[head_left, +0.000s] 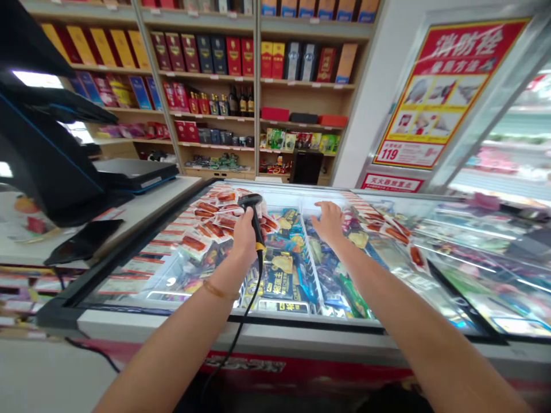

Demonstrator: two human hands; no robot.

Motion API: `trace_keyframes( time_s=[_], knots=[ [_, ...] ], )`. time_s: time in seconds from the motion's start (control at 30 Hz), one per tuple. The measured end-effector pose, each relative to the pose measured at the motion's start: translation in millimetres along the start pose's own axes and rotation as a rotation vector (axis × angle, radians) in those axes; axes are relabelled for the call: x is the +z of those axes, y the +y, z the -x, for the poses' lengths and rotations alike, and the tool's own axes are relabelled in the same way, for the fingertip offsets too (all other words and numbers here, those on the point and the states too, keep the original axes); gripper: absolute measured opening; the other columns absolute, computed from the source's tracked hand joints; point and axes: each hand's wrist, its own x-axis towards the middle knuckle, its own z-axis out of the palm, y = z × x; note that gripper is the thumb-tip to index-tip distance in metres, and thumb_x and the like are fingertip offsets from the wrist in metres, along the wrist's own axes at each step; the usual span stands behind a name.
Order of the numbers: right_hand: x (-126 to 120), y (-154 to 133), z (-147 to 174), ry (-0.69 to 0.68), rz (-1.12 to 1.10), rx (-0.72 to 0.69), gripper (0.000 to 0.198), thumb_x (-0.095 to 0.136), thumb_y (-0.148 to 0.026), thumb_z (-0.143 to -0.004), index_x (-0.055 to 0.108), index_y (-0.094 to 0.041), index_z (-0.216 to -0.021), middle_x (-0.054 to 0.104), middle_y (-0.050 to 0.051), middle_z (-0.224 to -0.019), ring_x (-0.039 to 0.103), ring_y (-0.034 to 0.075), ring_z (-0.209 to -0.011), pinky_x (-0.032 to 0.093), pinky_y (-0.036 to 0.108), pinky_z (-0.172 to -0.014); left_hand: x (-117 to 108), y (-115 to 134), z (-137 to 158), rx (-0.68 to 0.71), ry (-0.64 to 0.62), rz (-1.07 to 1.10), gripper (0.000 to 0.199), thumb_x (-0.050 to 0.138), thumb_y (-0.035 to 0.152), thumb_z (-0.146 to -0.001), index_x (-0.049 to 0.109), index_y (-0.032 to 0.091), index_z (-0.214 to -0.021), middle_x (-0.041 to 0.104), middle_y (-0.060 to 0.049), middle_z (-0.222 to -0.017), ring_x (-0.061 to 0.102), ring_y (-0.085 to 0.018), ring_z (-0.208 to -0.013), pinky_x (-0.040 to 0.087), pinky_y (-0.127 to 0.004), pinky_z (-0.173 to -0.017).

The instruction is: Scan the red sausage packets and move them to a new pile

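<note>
My left hand (244, 234) is wrapped round the handle of a black barcode scanner (251, 202), whose cable runs down over the freezer's front edge. Fingers apart and holding nothing, my right hand (329, 222) is over the glass lid of the chest freezer (181, 324). Several sealed packs of reddish-brown food (210, 229) lie on the lid around and left of the scanner. More such packs (394, 232) lie right of my right hand. Bagged frozen goods (282, 275) show through the glass, split by a white wire divider (313, 267).
At the left, a counter (167, 198) carries a weighing scale (135, 172) and a dark screen stand (47, 155). Shelves (206, 77) of boxes and bottles stand behind the freezer. A red and yellow poster (447, 92) hangs on the right, beside a lit display fridge (512, 155).
</note>
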Motion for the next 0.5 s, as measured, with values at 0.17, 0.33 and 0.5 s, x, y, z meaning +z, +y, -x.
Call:
trace_keyframes(
  time_s=[0.17,0.33,0.5],
  knots=[
    [-29.7,96.5,11.8,-0.011,0.249,0.203,0.037,0.050,-0.021,-0.081,0.059,-0.019,-0.118,0.055,0.016,-0.122,0.044,0.033,-0.115,0.032,0.049,-0.094,39.7,-35.9,10.9,-0.073,-0.074,-0.006,0.035,0.058,0.052,-0.079,0.050,0.017,-0.082,0.060,0.002,-0.063,0.051,-0.008,-0.041,0.037,-0.020,-0.040],
    [-45.6,150.8,18.2,-0.055,0.446,0.399,0.031,0.050,-0.015,-0.080,0.066,-0.018,-0.106,0.058,0.017,-0.115,0.045,0.034,-0.114,0.031,0.050,-0.093,35.9,-63.1,13.8,-0.094,-0.116,-0.112,0.040,0.062,0.055,-0.075,0.052,0.018,-0.087,0.061,0.002,-0.067,0.048,-0.008,-0.038,0.035,-0.022,-0.036],
    [-45.6,169.0,14.9,-0.085,0.474,0.465,0.030,0.047,-0.016,-0.084,0.072,-0.017,-0.101,0.060,0.018,-0.115,0.043,0.035,-0.117,0.028,0.054,-0.095,26.0,-71.4,16.0,-0.145,-0.131,-0.187,0.041,0.061,0.056,-0.074,0.050,0.018,-0.081,0.059,0.001,-0.065,0.047,-0.008,-0.036,0.035,-0.023,-0.035]
  ],
)
